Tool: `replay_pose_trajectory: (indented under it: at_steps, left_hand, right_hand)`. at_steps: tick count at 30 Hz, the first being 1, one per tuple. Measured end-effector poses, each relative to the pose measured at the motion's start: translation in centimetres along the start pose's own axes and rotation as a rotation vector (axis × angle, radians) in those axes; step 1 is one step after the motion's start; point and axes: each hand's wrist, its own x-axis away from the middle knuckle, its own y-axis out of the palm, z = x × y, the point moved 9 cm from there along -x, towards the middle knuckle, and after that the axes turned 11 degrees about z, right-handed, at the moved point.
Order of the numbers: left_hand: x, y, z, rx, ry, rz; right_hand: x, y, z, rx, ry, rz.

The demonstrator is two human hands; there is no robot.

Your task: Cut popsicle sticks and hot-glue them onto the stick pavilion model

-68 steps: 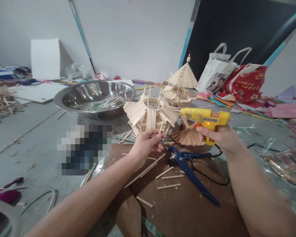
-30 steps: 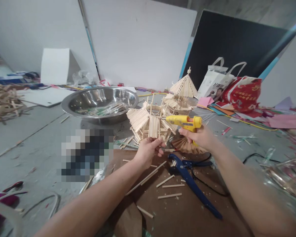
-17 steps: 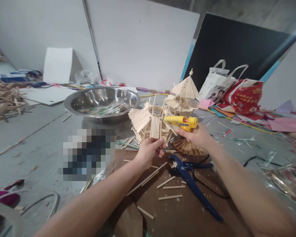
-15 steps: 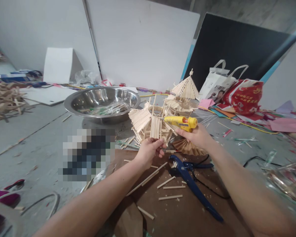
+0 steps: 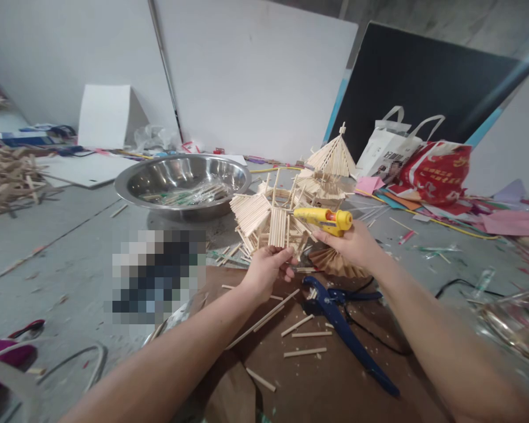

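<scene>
Yellow glue gun [image 5: 321,217] gripped in right hand [image 5: 351,239], nozzle [image 5: 291,212] by front panel [image 5: 277,228] of stick model [image 5: 249,214], beyond brown board [image 5: 352,405]. Left hand [image 5: 265,271] pinches slim stick [image 5: 288,231] beside panel. Best: steady stick, glue sparingly, skin clear of nozzle.

This looks like a makeshift craft workshop. Left of the right hand's [image 5: 355,239] grip on the glue gun [image 5: 317,217] sits a basin [image 5: 194,212] of sticks [image 5: 214,192]; below it, a cutter [image 5: 344,330] and short sticks [image 5: 305,353]; right of it, paper scraps [image 5: 514,223] on the littered floor [image 5: 77,247]; beyond it, boards [image 5: 255,82] and bare concrete [image 5: 445,26].
</scene>
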Motion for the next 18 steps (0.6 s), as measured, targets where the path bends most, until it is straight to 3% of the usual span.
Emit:
replay_pose_trajectory:
  at_steps: [11, 18]
  left_hand:
    - [0.3, 0.0, -0.3, -0.005, -0.006, -0.008]
    - [0.5, -0.1, -0.2, -0.019, -0.002, -0.012]
  right_hand:
    - [0.4, 0.1, 1.3, -0.207, 0.089, -0.005]
    - [0.0, 0.2, 0.3, -0.070, 0.026, -0.007]
